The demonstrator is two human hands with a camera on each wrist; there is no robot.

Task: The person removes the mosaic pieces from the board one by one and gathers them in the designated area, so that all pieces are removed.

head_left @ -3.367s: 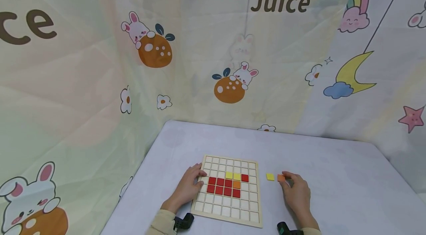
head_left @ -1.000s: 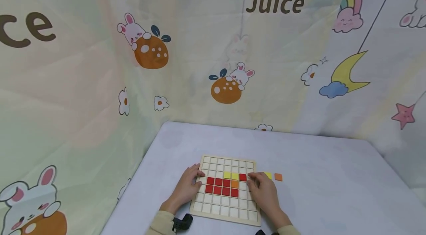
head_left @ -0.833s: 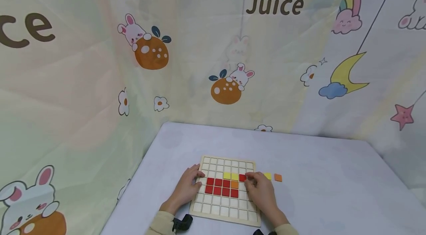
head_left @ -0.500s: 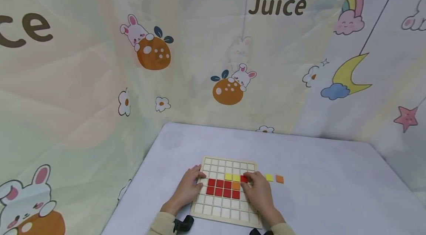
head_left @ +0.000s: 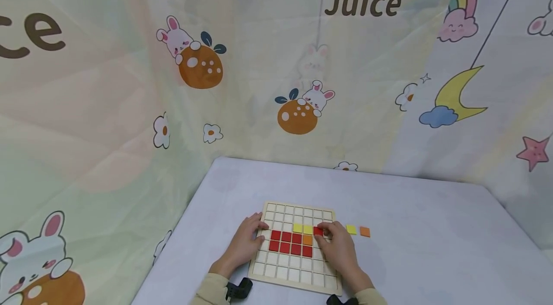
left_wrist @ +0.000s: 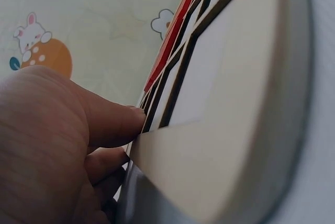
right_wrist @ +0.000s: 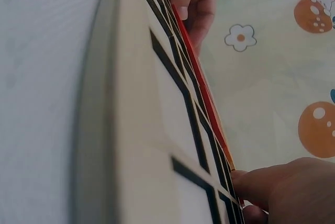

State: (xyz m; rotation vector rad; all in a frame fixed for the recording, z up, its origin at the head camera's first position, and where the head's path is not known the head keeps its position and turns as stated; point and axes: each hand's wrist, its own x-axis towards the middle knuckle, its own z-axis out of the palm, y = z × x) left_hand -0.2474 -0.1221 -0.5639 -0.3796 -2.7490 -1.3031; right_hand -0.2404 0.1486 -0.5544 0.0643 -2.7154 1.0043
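Observation:
A wooden grid board (head_left: 294,274) lies on the table, with red, yellow and orange square tiles in its middle rows. My left hand (head_left: 244,242) grips its left edge; in the left wrist view the thumb (left_wrist: 118,124) is against the rim and other fingers are lower down. Over the board's right side, my right hand (head_left: 342,250) pinches a red tile (head_left: 318,231) beside two yellow tiles (head_left: 302,228). The right wrist view shows those fingertips low at the grid, with the tile mostly hidden.
A loose yellow tile (head_left: 351,230) and a loose orange tile (head_left: 365,232) lie right of the board on the white tabletop (head_left: 414,228). A printed curtain (head_left: 250,55) hangs behind the table.
My right hand has let go of the orange tile on the table and moved left over the board to the red tile. The left hand stays at the board's edge.

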